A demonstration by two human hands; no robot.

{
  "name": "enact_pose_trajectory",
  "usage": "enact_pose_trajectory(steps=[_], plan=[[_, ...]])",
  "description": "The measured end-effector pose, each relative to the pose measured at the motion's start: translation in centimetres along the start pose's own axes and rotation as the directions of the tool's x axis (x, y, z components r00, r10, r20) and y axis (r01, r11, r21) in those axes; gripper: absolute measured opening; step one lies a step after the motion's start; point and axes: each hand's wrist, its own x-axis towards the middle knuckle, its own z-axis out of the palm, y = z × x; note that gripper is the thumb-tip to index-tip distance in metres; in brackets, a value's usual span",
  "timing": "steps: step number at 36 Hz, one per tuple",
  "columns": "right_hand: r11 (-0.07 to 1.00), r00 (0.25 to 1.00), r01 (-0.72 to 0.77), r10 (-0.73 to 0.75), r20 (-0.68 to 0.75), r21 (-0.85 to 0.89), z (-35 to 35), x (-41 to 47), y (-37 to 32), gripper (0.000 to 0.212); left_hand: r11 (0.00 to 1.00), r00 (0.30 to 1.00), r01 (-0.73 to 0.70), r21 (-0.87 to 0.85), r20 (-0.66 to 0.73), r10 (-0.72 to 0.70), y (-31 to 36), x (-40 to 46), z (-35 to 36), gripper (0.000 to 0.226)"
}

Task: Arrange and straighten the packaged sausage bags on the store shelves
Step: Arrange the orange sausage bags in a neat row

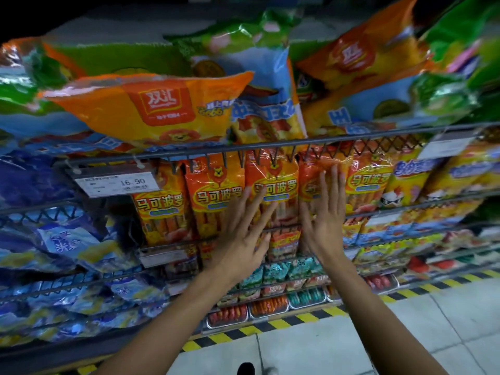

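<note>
- A big orange bag (151,109) on the top shelf is showing a red square logo reading 双汇, and it is leaning out over the wire rail (243,150).
- Below the rail, a row of orange sausage bags (216,196) is standing upright, each one reading 马可波罗 in yellow letters.
- A price tag (116,183) clipped at the left of that row is reading 16.90; its smaller print is too blurred to read.
- The left hand (243,231) is lying spread flat, fingers straight, pressing on the front of the bags in the middle of the row and gripping nothing.
- The right hand (324,212) is likewise released, fingers straight and pointing up, touching the next bag (316,171) just to the right.
- Blue packets (67,239) are lying heaped on the shelves at the left.
</note>
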Motion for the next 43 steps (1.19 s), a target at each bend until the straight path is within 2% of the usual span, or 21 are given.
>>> enact_pose_trajectory(steps=[8, 13, 21, 25, 30, 33, 38, 43], plan=[[0.987, 0.992, 0.112, -0.104, 0.07, -0.117, -0.8, 2.5, 2.9, 0.068, 0.992, 1.0, -0.01, 0.127, 0.026, 0.006, 1.8, 5.2, 4.1, 0.078], [0.983, 0.992, 0.118, -0.111, 0.054, -0.139, -0.8, 3.6, 3.6, 0.064, 0.99, 1.0, 0.015, 0.142, 0.006, -0.016, 2.2, 5.9, 5.9, 0.073], [0.974, 0.99, 0.143, -0.137, 0.043, -0.174, -0.1, 3.5, 3.9, 0.071, 0.989, 0.999, -0.004, 0.15, 0.046, -0.002, 2.0, 6.2, 5.4, 0.069], [0.986, 0.986, 0.162, -0.16, 0.051, -0.037, -0.6, 3.0, 3.6, 0.07, 0.999, 0.997, -0.011, 0.053, 0.082, 0.007, 1.8, 5.1, 3.4, 0.075], [0.958, 0.973, 0.184, -0.209, 0.097, 0.22, -2.2, 1.5, 3.3, 0.058, 0.986, 0.994, 0.085, -0.141, 0.085, -0.073, 1.5, 2.4, -0.2, 0.072], [0.946, 0.965, 0.168, -0.216, 0.151, 0.279, -3.4, 0.3, 2.2, 0.051, 0.981, 0.992, 0.112, -0.157, 0.073, -0.102, 1.4, 0.2, -2.5, 0.066], [0.919, 0.945, 0.193, -0.268, 0.186, 0.343, -5.0, -1.4, -1.6, 0.052, 0.974, 0.983, 0.18, -0.14, 0.001, -0.181, 1.3, -4.1, -6.3, 0.054], [0.875, 0.908, 0.264, -0.368, 0.202, 0.406, -6.2, -1.5, -7.5, 0.054, 0.957, 0.961, 0.244, -0.159, -0.097, -0.261, 0.2, -7.2, -12.1, 0.046]])
